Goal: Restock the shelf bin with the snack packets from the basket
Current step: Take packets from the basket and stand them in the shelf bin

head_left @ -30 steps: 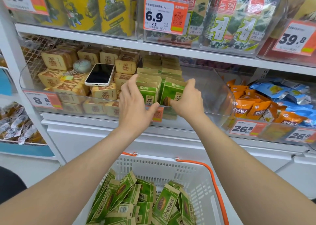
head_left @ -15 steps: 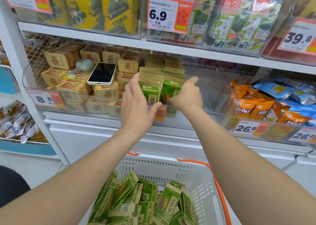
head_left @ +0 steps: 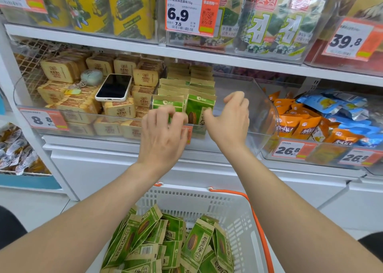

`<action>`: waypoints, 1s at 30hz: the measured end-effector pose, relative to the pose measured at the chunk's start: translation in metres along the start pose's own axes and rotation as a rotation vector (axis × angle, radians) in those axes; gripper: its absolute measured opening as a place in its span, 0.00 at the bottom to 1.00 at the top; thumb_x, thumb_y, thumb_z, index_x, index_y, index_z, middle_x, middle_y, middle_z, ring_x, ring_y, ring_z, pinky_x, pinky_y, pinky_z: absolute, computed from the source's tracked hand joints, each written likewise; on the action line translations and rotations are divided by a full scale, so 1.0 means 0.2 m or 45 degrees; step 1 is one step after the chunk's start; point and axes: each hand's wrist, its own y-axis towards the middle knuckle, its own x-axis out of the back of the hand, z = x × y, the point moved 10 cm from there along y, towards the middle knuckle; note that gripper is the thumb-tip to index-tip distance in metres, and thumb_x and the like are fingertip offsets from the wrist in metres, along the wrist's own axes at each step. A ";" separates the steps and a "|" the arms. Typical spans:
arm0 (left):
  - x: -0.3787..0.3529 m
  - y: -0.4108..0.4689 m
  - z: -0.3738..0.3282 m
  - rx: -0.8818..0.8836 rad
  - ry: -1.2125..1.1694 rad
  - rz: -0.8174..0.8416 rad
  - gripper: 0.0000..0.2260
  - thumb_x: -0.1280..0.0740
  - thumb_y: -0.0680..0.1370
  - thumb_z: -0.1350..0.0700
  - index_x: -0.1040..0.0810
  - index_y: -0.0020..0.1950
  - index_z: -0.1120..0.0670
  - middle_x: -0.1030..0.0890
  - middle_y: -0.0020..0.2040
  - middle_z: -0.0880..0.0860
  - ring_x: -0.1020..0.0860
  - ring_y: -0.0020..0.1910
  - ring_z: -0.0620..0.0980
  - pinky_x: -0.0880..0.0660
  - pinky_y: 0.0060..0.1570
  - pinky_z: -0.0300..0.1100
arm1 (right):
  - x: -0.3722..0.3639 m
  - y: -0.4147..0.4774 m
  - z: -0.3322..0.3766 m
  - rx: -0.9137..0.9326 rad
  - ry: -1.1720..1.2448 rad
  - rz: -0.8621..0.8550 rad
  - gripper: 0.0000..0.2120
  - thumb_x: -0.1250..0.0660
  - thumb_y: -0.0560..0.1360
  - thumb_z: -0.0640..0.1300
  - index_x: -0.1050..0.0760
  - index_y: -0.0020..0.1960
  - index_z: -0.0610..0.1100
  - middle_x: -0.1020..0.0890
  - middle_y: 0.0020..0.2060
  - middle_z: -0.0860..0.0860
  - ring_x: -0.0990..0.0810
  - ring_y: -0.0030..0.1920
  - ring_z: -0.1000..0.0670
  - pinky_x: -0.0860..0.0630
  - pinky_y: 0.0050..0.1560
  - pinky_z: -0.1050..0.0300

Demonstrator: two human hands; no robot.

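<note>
On the left, a phone (head_left: 113, 87) lies on the tan packets (head_left: 78, 109) of the neighbour bin, probably put there so that both hands are free. The left hand (head_left: 163, 135) reaches over the front edge of the shelf bin (head_left: 255, 111) with bent fingers on the front packet (head_left: 165, 104) of the left row. Whether it pinches this packet or only presses it straight, one cannot tell. The green packets (head_left: 200, 106) stand upright in two rows, face forward, so a customer can read them. Below, the basket (head_left: 196, 200) holds many more snack packets (head_left: 165, 250) in a loose heap, so the task seems far from finished. The right hand (head_left: 228, 120) is just beside the right row, with fingers loosely curled around nothing and the thumb near the packet edge, likely to steady it. The right part of the bin has free room.
</note>
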 end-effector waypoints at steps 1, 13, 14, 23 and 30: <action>-0.02 -0.02 -0.03 -0.092 -0.034 0.056 0.03 0.31 0.79 0.60 0.23 0.51 0.57 0.24 0.49 0.57 0.28 0.46 0.59 0.32 0.42 0.52 | 0.03 -0.02 0.03 0.108 0.054 -0.079 0.16 0.30 0.71 0.47 0.33 0.53 0.45 0.27 0.49 0.49 0.26 0.48 0.41 0.26 0.50 0.41; -0.54 -0.91 0.12 -0.093 0.086 2.063 0.11 0.39 0.83 0.53 0.20 0.62 0.50 0.19 0.61 0.53 0.19 0.54 0.57 0.24 0.46 0.46 | -0.59 -0.75 -0.17 0.455 0.043 0.946 0.06 0.36 0.70 0.41 0.24 0.46 0.50 0.23 0.42 0.54 0.23 0.44 0.48 0.22 0.45 0.47; -0.54 -0.97 0.14 -0.093 0.104 2.144 0.10 0.39 0.83 0.55 0.20 0.60 0.51 0.19 0.62 0.53 0.19 0.53 0.56 0.22 0.46 0.48 | -0.67 -0.85 -0.22 0.450 -0.057 1.102 0.08 0.37 0.72 0.41 0.23 0.47 0.50 0.21 0.45 0.53 0.21 0.47 0.47 0.21 0.48 0.47; -0.50 -1.10 0.12 -0.108 0.073 2.270 0.17 0.41 0.82 0.63 0.20 0.66 0.53 0.22 0.70 0.57 0.17 0.55 0.57 0.19 0.58 0.55 | -1.04 -1.60 -0.65 0.553 -0.810 1.985 0.07 0.31 0.74 0.36 0.22 0.52 0.40 0.28 0.60 0.43 0.24 0.57 0.44 0.20 0.61 0.43; -0.52 -1.07 0.12 -0.086 0.044 2.237 0.18 0.41 0.84 0.62 0.25 0.72 0.51 0.24 0.70 0.56 0.19 0.60 0.58 0.20 0.57 0.53 | -1.11 -1.59 -0.66 0.510 -0.620 1.858 0.09 0.34 0.79 0.34 0.21 0.58 0.39 0.27 0.63 0.44 0.24 0.56 0.47 0.21 0.63 0.47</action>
